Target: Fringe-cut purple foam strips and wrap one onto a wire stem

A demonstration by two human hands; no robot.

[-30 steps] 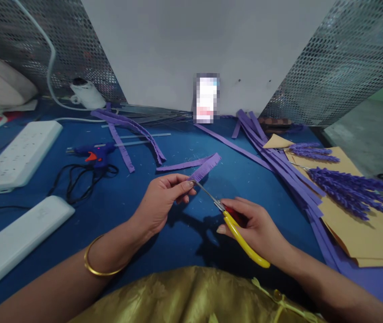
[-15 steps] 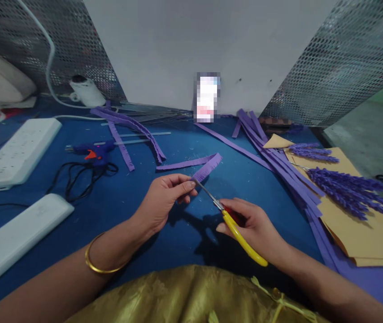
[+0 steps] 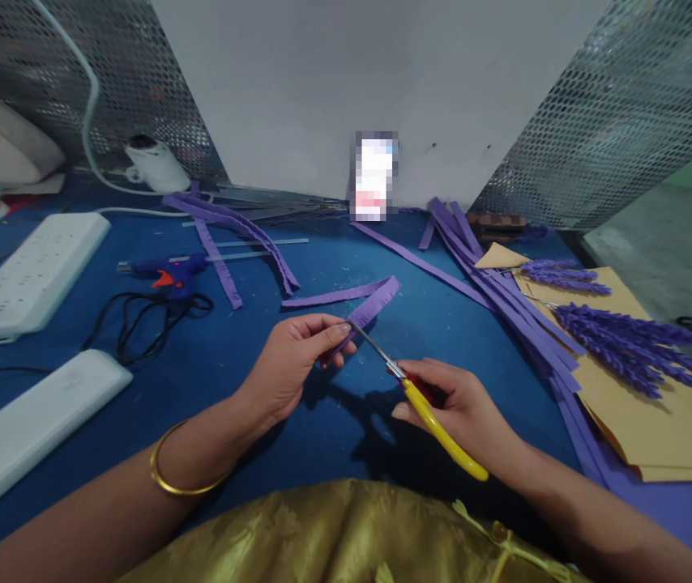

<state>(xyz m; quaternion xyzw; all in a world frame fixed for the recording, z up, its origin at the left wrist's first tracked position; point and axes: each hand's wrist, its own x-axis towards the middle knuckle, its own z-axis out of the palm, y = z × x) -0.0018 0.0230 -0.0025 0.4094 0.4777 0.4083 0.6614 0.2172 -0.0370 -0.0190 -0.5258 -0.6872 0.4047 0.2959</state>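
My left hand (image 3: 301,360) pinches a purple paper strip (image 3: 373,301) between thumb and fingers. One edge of that strip is cut into a fine fringe, and its far part folds back and trails left on the blue table. My right hand (image 3: 459,405) is closed around the handles of yellow-handled pliers or scissors (image 3: 437,429); the grip hides part of the tool. Its thin metal tip meets the strip's edge right beside my left thumb. Whether the blades are apart is too small to tell.
Fringed purple strips (image 3: 218,251) and a blue glue gun (image 3: 179,271) with coiled cable lie left, near white power strips (image 3: 48,271). At right are uncut strips (image 3: 497,295), purple lavender-like stems (image 3: 625,340) and tan paper (image 3: 674,437). A phone (image 3: 374,174) leans on the back panel.
Both hands stay nearly in place. The tool's handle has shifted slightly right, and a bit more of the strip shows below my left fingers.
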